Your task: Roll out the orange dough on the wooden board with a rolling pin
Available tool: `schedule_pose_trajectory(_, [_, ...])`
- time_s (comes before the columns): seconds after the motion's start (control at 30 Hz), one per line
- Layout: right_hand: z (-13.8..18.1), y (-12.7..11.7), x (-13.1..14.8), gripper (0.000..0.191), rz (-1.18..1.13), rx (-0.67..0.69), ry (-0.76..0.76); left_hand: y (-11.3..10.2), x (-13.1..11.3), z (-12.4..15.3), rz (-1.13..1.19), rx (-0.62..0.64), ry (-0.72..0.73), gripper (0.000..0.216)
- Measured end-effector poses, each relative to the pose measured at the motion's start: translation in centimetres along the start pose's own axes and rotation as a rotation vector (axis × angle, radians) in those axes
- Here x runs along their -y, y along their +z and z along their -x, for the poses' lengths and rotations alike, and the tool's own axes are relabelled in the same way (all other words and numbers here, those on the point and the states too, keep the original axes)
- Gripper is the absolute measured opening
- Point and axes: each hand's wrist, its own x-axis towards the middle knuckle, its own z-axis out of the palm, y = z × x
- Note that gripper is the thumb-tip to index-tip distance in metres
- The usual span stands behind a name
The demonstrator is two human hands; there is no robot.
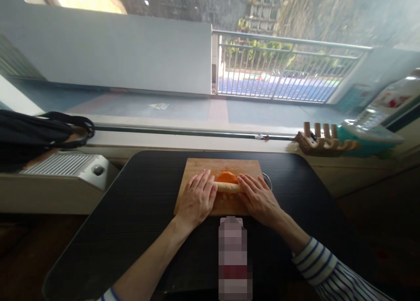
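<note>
A wooden cutting board (200, 165) lies on a black table (138, 204). On it sits a lump of orange dough (226, 177), with a pale wooden rolling pin (228, 187) lying across its near edge. My left hand (197, 198) rests flat on the pin's left end, fingers stretched out. My right hand (257, 196) lies flat on the pin's right end in the same way. Both palms press down on the pin; its ends are hidden under them.
A blurred upright object (232, 257) stands at the table's near edge. A black bag (36, 132) and a white heater (65, 165) are at the left. A wooden rack (323, 139) and a teal container (370, 137) sit on the windowsill at the right.
</note>
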Motion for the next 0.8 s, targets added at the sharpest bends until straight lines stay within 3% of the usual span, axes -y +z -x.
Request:
schedule_pose_trajectory(0.3, [-0.2, -0.4, -0.4, 0.046, -0.008, 0.001, -0.043, 0.3, 1.1, 0.6, 0.007, 0.037, 0.048, 0.036])
schedule_pose_trajectory(0.43, [-1.4, -1.6, -1.3, 0.038, -0.052, 0.038, -0.143, -0.5, 1.2, 0.1, 0.046, 0.096, 0.05, 0.03])
schedule_pose_trajectory(0.63, [-3.5, -4.1, -2.6, 0.031, -0.071, 0.054, -0.206, -2.1, 0.7, -1.3, 0.099, 0.162, -0.013, 0.022])
schedule_pose_trajectory(0.8, [-5.8, -4.5, -3.6, 0.03, -0.118, 0.082, -0.239, -1.9, 0.9, -2.7, 0.074, 0.163, -0.074, 0.019])
